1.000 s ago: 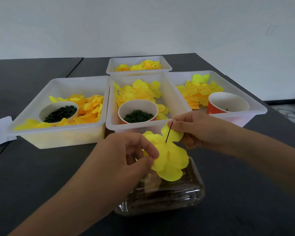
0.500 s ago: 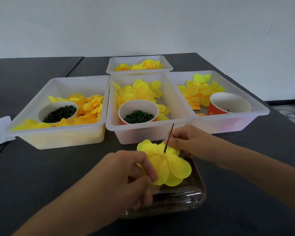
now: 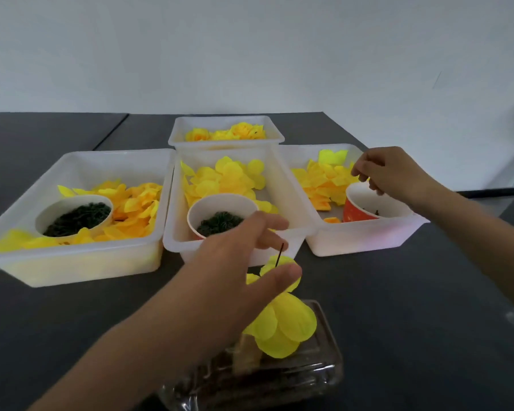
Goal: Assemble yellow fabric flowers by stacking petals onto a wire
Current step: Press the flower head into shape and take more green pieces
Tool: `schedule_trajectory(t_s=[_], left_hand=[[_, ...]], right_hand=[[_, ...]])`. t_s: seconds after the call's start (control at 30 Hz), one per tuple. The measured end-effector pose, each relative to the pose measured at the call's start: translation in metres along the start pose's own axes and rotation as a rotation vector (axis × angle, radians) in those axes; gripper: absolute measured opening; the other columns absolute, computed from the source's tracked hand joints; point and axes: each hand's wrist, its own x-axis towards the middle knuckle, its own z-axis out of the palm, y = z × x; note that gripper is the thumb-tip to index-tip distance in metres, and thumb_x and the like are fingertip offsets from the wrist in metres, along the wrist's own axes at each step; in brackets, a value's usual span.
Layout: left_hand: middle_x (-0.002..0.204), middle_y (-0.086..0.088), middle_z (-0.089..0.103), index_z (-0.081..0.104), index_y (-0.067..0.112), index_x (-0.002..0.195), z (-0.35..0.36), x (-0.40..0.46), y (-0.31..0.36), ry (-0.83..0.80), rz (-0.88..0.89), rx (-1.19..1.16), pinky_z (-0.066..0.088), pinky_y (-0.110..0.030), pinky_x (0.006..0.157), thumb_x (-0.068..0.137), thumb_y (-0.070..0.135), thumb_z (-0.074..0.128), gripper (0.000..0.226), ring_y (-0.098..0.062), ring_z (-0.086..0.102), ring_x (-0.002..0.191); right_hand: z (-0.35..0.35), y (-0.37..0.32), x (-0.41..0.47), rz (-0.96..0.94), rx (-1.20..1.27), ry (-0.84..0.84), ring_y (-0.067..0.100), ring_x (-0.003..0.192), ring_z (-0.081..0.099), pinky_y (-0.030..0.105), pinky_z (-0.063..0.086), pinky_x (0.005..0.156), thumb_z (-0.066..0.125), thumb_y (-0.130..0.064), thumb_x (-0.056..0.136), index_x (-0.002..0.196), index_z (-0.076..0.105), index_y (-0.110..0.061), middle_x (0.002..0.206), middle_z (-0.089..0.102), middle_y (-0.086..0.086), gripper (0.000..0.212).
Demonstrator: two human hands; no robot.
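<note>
The half-built yellow flower (image 3: 282,324) stands on a thin dark wire (image 3: 279,254) that pokes up out of its top petals, above a clear plastic box (image 3: 318,378) at the near edge of the dark surface (image 3: 398,307). The left hand (image 3: 244,262) reaches over the flower, fingers extended and relaxed, thumb lying across the upper petals and fingertips just beside the wire tip; whether it actually touches the wire cannot be told. Behind the flower sits a middle white tray (image 3: 172,229) with loose yellow petals (image 3: 226,179) and a paper cup of dark green pieces (image 3: 220,222). Left of that tray is another white tray (image 3: 72,271) with orange-yellow petals and a second cup of green pieces (image 3: 77,218). Right of the flower and further back, a third tray (image 3: 365,241) holds petals and a red cup (image 3: 359,213); the right hand (image 3: 389,173) hovers over that cup's rim with fingers curled downward, pinched together, though anything held is too small to see. A smaller tray (image 3: 229,140) with finished flowers lies furthest back.
</note>
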Motion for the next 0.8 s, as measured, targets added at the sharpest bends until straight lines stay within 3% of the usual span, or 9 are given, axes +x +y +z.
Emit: schedule_trajectory(t_s=[0.1, 0.17, 0.23, 0.37, 0.57, 0.67, 0.73, 0.8], left_hand=[[0.110, 0.040, 0.057, 0.062, 0.046, 0.100, 0.020, 0.003, -0.005, -0.006, -0.035, -0.050, 0.041, -0.009, 0.088, 0.085, 0.043, 0.067, 0.017, 0.019, 0.049, 0.108], [0.106, 0.042, 0.057, 0.066, 0.045, 0.091, 0.026, 0.001, -0.011, -0.010, -0.037, -0.052, 0.039, -0.003, 0.083, 0.085, 0.039, 0.067, 0.008, 0.020, 0.049, 0.106], [0.104, 0.040, 0.059, 0.069, 0.041, 0.087, 0.030, -0.001, -0.017, -0.023, -0.037, -0.072, 0.038, -0.002, 0.084, 0.085, 0.040, 0.064, 0.006, 0.016, 0.052, 0.105], [0.105, 0.037, 0.062, 0.072, 0.038, 0.085, 0.035, -0.004, -0.025, -0.024, 0.020, -0.084, 0.039, -0.013, 0.094, 0.088, 0.043, 0.058, 0.015, 0.012, 0.053, 0.110], [0.111, 0.040, 0.057, 0.066, 0.049, 0.083, 0.040, -0.001, -0.028, -0.043, 0.021, -0.041, 0.037, -0.031, 0.106, 0.084, 0.054, 0.045, 0.022, 0.011, 0.047, 0.120], [0.109, 0.035, 0.062, 0.067, 0.047, 0.085, 0.040, -0.001, -0.029, -0.067, 0.013, -0.035, 0.036, -0.030, 0.106, 0.082, 0.059, 0.041, 0.029, 0.010, 0.047, 0.120], [0.109, 0.034, 0.063, 0.065, 0.050, 0.084, 0.038, 0.001, -0.028, -0.092, -0.011, -0.023, 0.034, -0.028, 0.107, 0.082, 0.055, 0.043, 0.023, 0.012, 0.045, 0.121], [0.113, 0.031, 0.064, 0.066, 0.048, 0.092, 0.037, 0.004, -0.028, -0.140, -0.023, 0.011, 0.031, -0.026, 0.109, 0.080, 0.059, 0.039, 0.032, 0.014, 0.041, 0.123]], right_hand=[[-0.004, 0.009, 0.027, 0.040, -0.023, 0.001, 0.021, 0.065, 0.053, 0.029, 0.043, 0.057, 0.049, -0.010, 0.092, 0.077, 0.066, -0.011, 0.074, 0.061, 0.005, 0.023], [-0.005, 0.011, 0.039, 0.054, 0.017, 0.009, 0.020, 0.064, 0.052, 0.029, 0.043, 0.056, 0.048, -0.010, 0.092, 0.074, 0.065, -0.013, 0.072, 0.060, 0.004, 0.025], [-0.001, 0.010, 0.047, 0.050, 0.037, 0.000, 0.018, 0.062, 0.053, 0.028, 0.043, 0.056, 0.049, -0.010, 0.093, 0.074, 0.065, -0.012, 0.073, 0.061, 0.005, 0.024], [0.016, 0.007, 0.058, 0.033, -0.001, -0.050, 0.018, 0.064, 0.055, 0.029, 0.046, 0.059, 0.050, -0.011, 0.094, 0.078, 0.066, -0.011, 0.075, 0.063, 0.006, 0.022], [0.056, 0.016, 0.076, -0.238, -0.552, -0.060, 0.024, 0.085, 0.058, 0.029, 0.041, 0.067, 0.052, -0.011, 0.090, 0.097, 0.065, -0.010, 0.093, 0.063, 0.007, 0.015], [0.069, 0.023, 0.096, -0.217, -0.795, -0.054, 0.031, 0.100, 0.054, 0.034, 0.037, 0.077, 0.050, -0.005, 0.087, 0.121, 0.053, -0.014, 0.111, 0.056, 0.014, 0.035], [0.079, 0.026, 0.106, -0.167, -0.959, -0.144, 0.034, 0.111, 0.049, 0.039, 0.040, 0.085, 0.050, -0.002, 0.086, 0.136, 0.041, -0.018, 0.121, 0.049, 0.017, 0.053], [0.090, 0.030, 0.112, -0.148, -1.100, -0.233, 0.036, 0.121, 0.043, 0.042, 0.040, 0.094, 0.050, -0.005, 0.088, 0.145, 0.031, -0.026, 0.132, 0.043, 0.016, 0.064]])
